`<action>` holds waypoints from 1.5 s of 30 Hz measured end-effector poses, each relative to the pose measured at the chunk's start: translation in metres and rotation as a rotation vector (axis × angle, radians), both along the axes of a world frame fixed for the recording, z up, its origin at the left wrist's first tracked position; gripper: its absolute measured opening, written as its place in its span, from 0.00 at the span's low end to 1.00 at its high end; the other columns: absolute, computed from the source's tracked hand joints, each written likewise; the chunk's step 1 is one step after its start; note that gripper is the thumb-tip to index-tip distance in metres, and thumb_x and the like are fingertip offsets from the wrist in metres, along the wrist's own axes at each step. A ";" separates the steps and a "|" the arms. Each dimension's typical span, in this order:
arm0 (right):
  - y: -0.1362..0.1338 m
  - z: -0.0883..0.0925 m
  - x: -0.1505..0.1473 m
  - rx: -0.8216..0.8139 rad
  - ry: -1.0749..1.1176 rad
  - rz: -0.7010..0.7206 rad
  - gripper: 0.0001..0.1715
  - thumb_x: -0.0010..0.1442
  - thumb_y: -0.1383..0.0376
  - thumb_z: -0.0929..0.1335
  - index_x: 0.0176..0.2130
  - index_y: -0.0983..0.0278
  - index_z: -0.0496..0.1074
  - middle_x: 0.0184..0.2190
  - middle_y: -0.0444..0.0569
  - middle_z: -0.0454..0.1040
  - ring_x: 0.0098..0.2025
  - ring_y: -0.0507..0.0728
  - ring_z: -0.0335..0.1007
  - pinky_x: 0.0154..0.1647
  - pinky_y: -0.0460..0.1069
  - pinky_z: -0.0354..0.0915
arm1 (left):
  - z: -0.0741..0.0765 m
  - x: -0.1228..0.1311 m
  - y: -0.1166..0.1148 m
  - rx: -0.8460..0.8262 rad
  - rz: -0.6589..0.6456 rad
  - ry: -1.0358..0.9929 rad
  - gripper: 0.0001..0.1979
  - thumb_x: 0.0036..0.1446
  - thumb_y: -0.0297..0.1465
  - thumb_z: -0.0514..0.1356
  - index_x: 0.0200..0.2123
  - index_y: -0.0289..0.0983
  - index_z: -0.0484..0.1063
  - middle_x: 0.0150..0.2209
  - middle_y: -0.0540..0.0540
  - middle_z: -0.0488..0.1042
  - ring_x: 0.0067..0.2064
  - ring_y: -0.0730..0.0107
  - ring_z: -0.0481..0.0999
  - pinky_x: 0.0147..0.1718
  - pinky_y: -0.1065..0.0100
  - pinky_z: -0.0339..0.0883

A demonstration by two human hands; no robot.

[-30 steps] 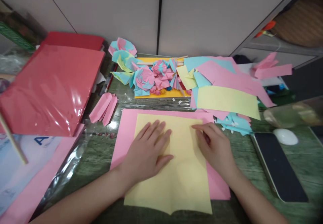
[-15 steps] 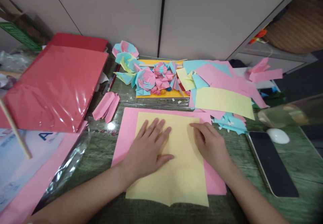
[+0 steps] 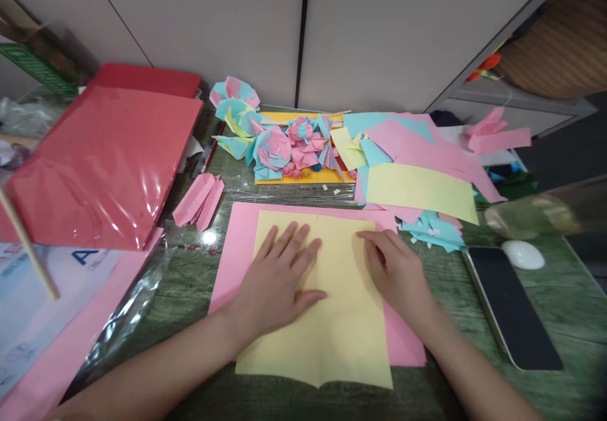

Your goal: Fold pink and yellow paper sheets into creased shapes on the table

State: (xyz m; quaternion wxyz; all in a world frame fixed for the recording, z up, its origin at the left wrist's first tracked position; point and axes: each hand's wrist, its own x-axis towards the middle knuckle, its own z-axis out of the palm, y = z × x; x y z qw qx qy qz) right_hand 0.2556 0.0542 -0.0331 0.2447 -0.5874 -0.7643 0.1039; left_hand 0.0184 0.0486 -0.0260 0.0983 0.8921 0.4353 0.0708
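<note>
A sheet of yellow paper (image 3: 341,320) with a crease down its middle lies on a larger pink sheet (image 3: 403,339). My left hand (image 3: 279,282) rests flat on the left half of the yellow sheet, fingers spread and holding nothing. Over the sheet's right edge is my right hand (image 3: 396,269), its fingers curled in and pressed together. The right index fingertip touches the yellow surface, and nothing shows between those fingers. The yellow sheet's lower edge is slightly wavy and reaches past the pink one.
Folded paper flowers (image 3: 272,149) sit at the back, beside loose coloured sheets (image 3: 408,149). Pink folded strips (image 3: 199,200) lie left of the pink sheet. A red plastic-wrapped pack (image 3: 109,155) is at left. A phone (image 3: 515,313) and white mouse (image 3: 523,255) are at right.
</note>
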 end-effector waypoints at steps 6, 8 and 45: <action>0.000 -0.002 0.001 0.002 0.000 -0.002 0.14 0.62 0.69 0.59 0.44 0.64 0.69 0.35 0.51 0.71 0.37 0.56 0.69 0.37 0.51 0.65 | -0.001 0.000 0.000 -0.007 0.002 0.007 0.37 0.57 0.55 0.45 0.62 0.38 0.53 0.64 0.39 0.52 0.66 0.50 0.45 0.61 0.46 0.42; -0.001 -0.001 0.001 0.004 0.002 -0.006 0.13 0.62 0.69 0.59 0.43 0.64 0.69 0.34 0.51 0.71 0.36 0.56 0.69 0.36 0.51 0.65 | -0.001 0.000 0.000 -0.002 0.002 0.008 0.36 0.57 0.54 0.45 0.62 0.38 0.53 0.64 0.39 0.52 0.66 0.49 0.45 0.61 0.46 0.42; 0.000 -0.001 0.000 -0.012 -0.053 -0.015 0.13 0.61 0.69 0.59 0.44 0.65 0.68 0.31 0.50 0.68 0.37 0.58 0.65 0.38 0.53 0.61 | 0.001 -0.004 -0.006 -0.036 -0.020 0.080 0.36 0.58 0.55 0.42 0.64 0.42 0.48 0.66 0.40 0.46 0.66 0.48 0.40 0.61 0.44 0.39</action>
